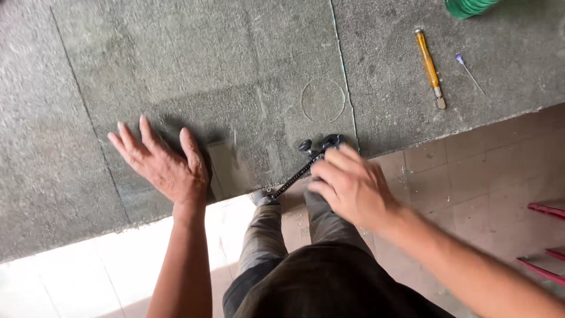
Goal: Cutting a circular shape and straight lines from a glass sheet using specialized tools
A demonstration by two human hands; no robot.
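Note:
My left hand (162, 166) lies flat with fingers apart on a clear glass sheet (194, 65) that covers the grey felt table top. A small rectangular piece of glass (226, 168) sits just right of its thumb. My right hand (353, 187) is closed on a black bar tool (300, 171) with two round knobs at its far end. The tool lies slanted across the sheet's near edge. A faint scored circle (322, 100) shows in the glass beyond the knobs.
A yellow-handled cutter (429, 68) and a thin blue-tipped needle (469, 72) lie on the grey table (500, 59) at the right. A green object (468, 7) sits at the top edge. Tiled floor (471, 171) and red metal bars (544, 235) are below right.

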